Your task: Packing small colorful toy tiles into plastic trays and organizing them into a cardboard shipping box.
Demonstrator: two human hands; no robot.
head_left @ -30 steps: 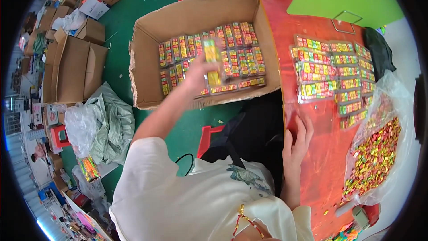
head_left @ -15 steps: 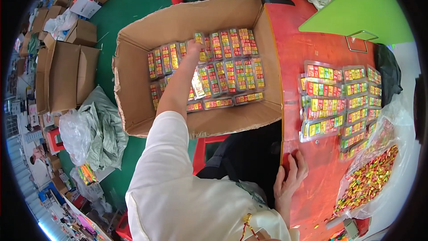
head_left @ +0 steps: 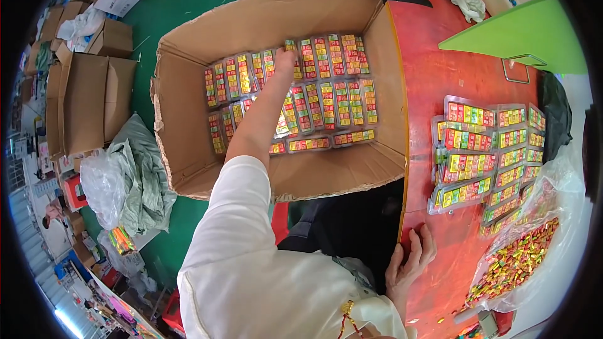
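My left hand (head_left: 286, 59) reaches down into a large open cardboard box (head_left: 339, 179), at the far row of clear plastic packs (head_left: 327, 100). Each pack shows small red, yellow and green pieces under clear plastic. The fingers touch or nearly touch a pack (head_left: 290, 44) near the middle of that row; their tips are hidden behind the hand, so a grip cannot be made out. The packs stand in two rows, with several lying along the near side. My right hand (head_left: 411, 261) rests on the edge of the red table (head_left: 440, 238), fingers apart and slightly bent, holding nothing.
Stacked packs (head_left: 468, 166) lie on the table at right. Beside them, a clear bag (head_left: 553, 194) spills small shiny pieces (head_left: 515, 263). A green panel (head_left: 502, 34) with a metal handle stands at the far right. Cartons (head_left: 88, 100) and a grey-green sack (head_left: 141, 176) lie on the left.
The view has shifted slightly, so the box and the table sit a little differently in it. My left hand stays at about the same packs, and my right hand remains on the table edge.
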